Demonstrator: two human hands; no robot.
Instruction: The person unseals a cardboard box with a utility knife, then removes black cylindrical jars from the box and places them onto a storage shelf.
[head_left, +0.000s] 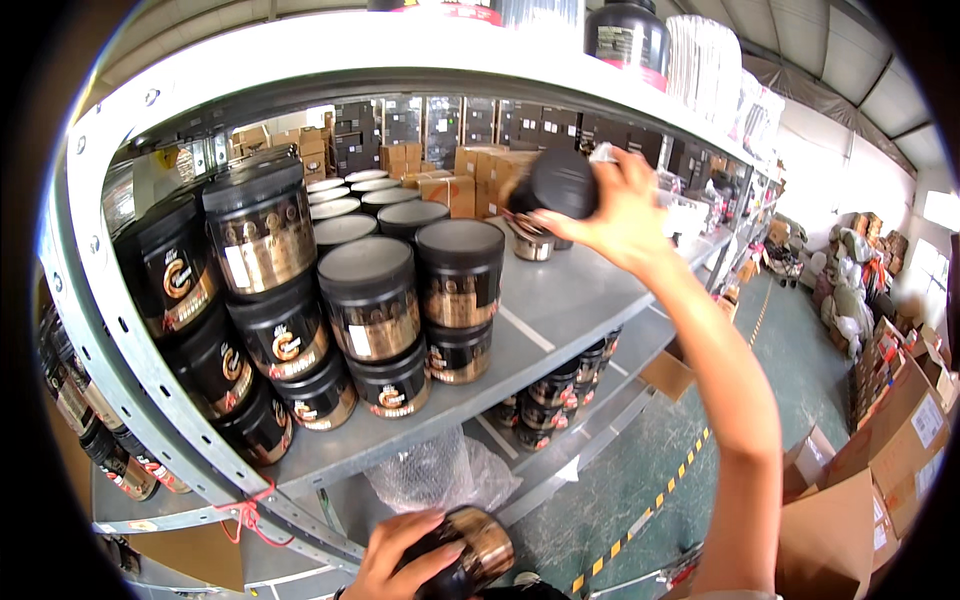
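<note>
My right hand (628, 214) is raised over the grey metal shelf (551, 296), its thumb and fingers around a black-lidded plastic tub (561, 184) that is blurred. Just below that tub, a gold-banded container (532, 246) shows partly on the shelf. Low in front of me, my left hand (397, 559) grips another black tub with a gold label (484, 544), tilted on its side. Stacked black-and-gold tubs (373, 300) fill the shelf's left part, with a taller stack (260, 225) beside the upright.
A perforated steel upright (97, 247) with red string (247, 510) borders the left. Bubble wrap (427, 469) and more tubs (551, 397) occupy the lower shelf. Overhead runs a white shelf beam (450, 49). Open cardboard boxes (832, 517) stand at right, past yellow-black floor tape (645, 517).
</note>
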